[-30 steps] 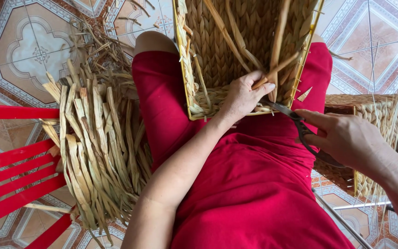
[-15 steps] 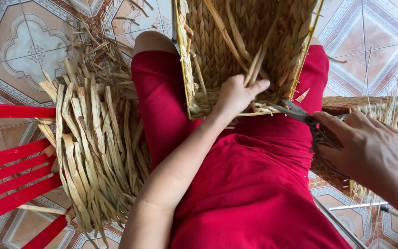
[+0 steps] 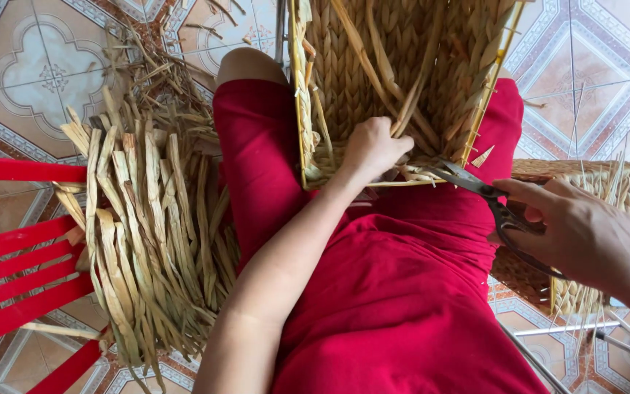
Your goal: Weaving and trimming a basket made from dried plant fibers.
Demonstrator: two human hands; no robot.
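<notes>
Scissors (image 3: 490, 201) now nearer basket (image 3: 402, 80) rim, right hand (image 3: 585, 233) gripping; left hand (image 3: 373, 146) fisted on strands (image 3: 410, 109).

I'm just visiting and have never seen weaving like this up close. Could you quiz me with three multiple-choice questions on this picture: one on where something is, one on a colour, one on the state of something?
1. Where does the bundle of dried straw strips lie?
A. beside the person's left leg, by the red chair
B. inside the basket
C. on the person's lap

2. What colour is the metal frame of the woven basket?
A. blue
B. yellow
C. black

3. What does the right hand hold?
A. nothing
B. a hammer
C. scissors

Answers: 1 A, the bundle rests between leg and chair. 2 B, the rim wire is yellow. 3 C, its fingers sit in the scissor handles while the left hand grips loose strands.
</notes>
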